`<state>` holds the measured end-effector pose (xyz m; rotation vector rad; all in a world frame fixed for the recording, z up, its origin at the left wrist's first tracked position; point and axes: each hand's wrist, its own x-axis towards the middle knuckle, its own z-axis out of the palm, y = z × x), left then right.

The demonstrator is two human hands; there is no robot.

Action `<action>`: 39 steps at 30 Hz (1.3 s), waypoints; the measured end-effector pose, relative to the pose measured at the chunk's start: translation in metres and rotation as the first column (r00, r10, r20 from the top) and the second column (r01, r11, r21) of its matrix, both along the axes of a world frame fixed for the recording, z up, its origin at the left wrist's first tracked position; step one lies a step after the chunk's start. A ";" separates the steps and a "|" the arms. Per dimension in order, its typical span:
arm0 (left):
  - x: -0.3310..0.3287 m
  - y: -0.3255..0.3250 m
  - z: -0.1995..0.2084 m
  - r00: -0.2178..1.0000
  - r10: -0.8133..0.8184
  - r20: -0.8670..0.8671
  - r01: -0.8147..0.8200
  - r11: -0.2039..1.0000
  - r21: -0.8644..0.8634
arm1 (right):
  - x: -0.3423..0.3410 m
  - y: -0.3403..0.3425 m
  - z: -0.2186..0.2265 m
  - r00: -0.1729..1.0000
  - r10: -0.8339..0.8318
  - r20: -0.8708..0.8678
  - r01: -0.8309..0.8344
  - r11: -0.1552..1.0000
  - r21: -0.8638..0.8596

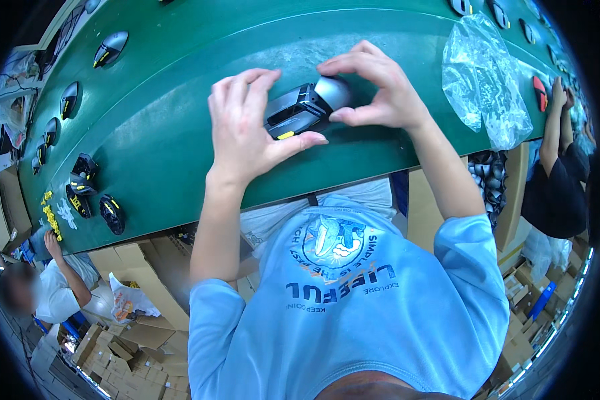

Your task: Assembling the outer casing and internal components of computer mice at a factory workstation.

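Note:
A black and grey plastic housing (300,110) with a small yellow part on its near side lies tilted on the green work surface in front of me. A rounded silver end piece (333,92) sits at its right end. My left hand (241,123) is curved around the left end, fingers on the far side and thumb stretched along the near side. My right hand (383,90) spans the silver end between bent fingers and thumb. The palms hide part of the contact.
Several similar silver-and-black housings (111,49) stand along the left of the green surface (180,133). Open black shells (112,213), yellow parts (50,217) and a clear plastic bag (480,80) lie on it. Cardboard boxes (137,267) stand below. Co-workers sit left and right.

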<state>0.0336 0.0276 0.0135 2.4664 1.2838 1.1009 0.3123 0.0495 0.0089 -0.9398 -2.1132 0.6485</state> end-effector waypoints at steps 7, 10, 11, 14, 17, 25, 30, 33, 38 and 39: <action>-0.007 0.001 -0.037 0.992 -0.100 -0.072 0.089 0.985 -0.146 | -0.003 0.013 -0.014 0.958 0.231 0.170 -0.206 0.967 -0.152; -0.008 0.002 -0.039 0.991 -0.115 -0.074 0.102 0.981 -0.163 | -0.004 0.013 -0.014 0.958 0.217 0.186 -0.196 0.973 -0.124; -0.009 0.002 -0.040 0.991 -0.117 -0.069 0.105 0.982 -0.158 | -0.005 0.013 -0.011 0.955 0.226 0.193 -0.207 0.972 -0.115; -0.009 0.001 -0.041 0.991 -0.121 -0.065 0.110 0.982 -0.157 | -0.007 0.016 -0.009 0.953 0.243 0.180 -0.231 0.969 -0.085; -0.008 0.001 -0.041 0.990 -0.127 -0.065 0.115 0.979 -0.166 | -0.005 0.018 -0.011 0.954 0.251 0.163 -0.237 0.966 -0.101; -0.009 0.001 -0.039 0.989 -0.133 -0.067 0.119 0.975 -0.187 | 0.000 0.003 -0.018 0.959 0.215 0.182 -0.207 0.976 -0.063; -0.009 -0.001 -0.036 0.985 -0.152 -0.080 0.135 0.973 -0.188 | 0.002 0.002 -0.015 0.951 0.207 0.228 -0.180 0.975 -0.134; -0.007 0.004 -0.037 0.985 -0.163 -0.060 0.153 0.977 -0.151 | 0.004 -0.006 -0.018 0.942 0.116 0.314 -0.098 0.992 -0.074; 0.001 0.009 -0.023 0.976 -0.207 0.066 0.213 0.973 -0.088 | 0.003 -0.012 -0.031 0.948 0.104 0.300 -0.104 0.994 -0.016; 0.005 0.012 -0.014 0.950 -0.234 0.207 0.252 0.966 -0.064 | 0.002 -0.013 -0.033 0.948 0.099 0.302 -0.100 0.995 -0.012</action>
